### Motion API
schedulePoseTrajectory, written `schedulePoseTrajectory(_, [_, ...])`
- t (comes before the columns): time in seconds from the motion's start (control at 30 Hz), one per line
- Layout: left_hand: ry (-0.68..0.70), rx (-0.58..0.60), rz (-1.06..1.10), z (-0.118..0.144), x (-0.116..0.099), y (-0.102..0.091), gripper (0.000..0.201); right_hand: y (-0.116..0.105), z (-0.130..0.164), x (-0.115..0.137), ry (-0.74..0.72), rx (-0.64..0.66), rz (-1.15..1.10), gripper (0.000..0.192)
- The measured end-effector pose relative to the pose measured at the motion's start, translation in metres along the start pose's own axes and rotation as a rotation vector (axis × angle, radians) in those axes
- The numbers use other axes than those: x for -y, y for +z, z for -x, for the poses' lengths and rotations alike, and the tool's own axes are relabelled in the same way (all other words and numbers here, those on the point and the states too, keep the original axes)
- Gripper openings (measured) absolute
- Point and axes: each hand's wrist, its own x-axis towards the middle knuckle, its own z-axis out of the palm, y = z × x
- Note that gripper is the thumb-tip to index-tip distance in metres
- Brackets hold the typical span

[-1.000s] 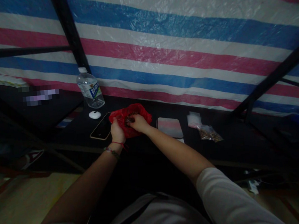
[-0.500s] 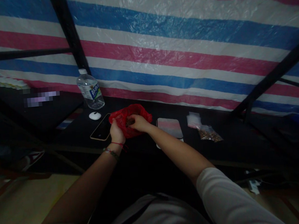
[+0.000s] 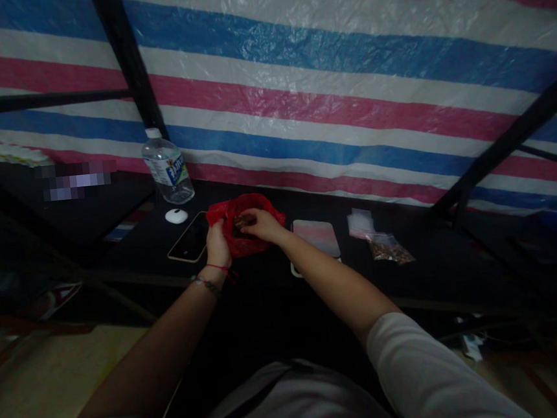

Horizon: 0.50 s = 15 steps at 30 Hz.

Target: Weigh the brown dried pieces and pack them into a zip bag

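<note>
- Striped plastic sheeting (image 3: 326, 81) in blue, pink and white is seen stretched behind a dark table (image 3: 275, 281), with black frame bars (image 3: 126, 59) crossing in front of it.
- At far left, a pale object (image 3: 8, 153) is made out on a dim shelf; what it is cannot be told.
- A clear water bottle (image 3: 167, 168) with a white cap is stood upright at the back of the table, close to the sheeting.
- A small white oval object (image 3: 176, 216) is laid just in front of the bottle.
- A dark phone (image 3: 189, 240) with a light rim is laid flat beside it, just left of the bag.
- The left hand (image 3: 217, 243) is closed around the near left edge of a red plastic bag (image 3: 259, 207), fingers curled tight on the plastic; a red cord and a beaded band are worn at the wrist.
- The bag is rested on the table at the middle, its mouth held open between both hands.
- The right hand (image 3: 263, 223) is set at the bag's mouth, fingertips pinched on small dark pieces (image 3: 241, 222); how firmly they are gripped cannot be told.
- A flat rectangular device (image 3: 316, 237) with a pinkish face is laid just right of the bag.
- A small white packet (image 3: 361, 222) and a clear bag of brownish bits (image 3: 389, 249) are laid farther right, touching one another.
</note>
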Motion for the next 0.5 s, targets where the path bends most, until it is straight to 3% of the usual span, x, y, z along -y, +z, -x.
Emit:
schedulePoseTrajectory(0.13, [-0.025, 0.020, -0.012, 0.001, -0.004, -0.002, 0.026, -0.013, 0.000, 0.001, 0.033, -0.052, 0.045, 0.042])
schedulePoseTrajectory(0.27, [-0.054, 0.081, -0.016, -0.001, -0.005, -0.004, 0.034, -0.024, 0.002, 0.011, 0.030, -0.034, 0.329, 0.040])
schedulePoseTrajectory(0.4, [-0.060, 0.105, -0.093, -0.001, -0.005, -0.004, 0.040, -0.020, 0.004, 0.027, -0.041, 0.151, 0.624, 0.024])
schedulePoseTrajectory(0.5, [-0.049, 0.092, -0.088, 0.000, -0.003, -0.004, 0.034, -0.010, 0.005, 0.038, -0.130, 0.301, 0.692, 0.020])
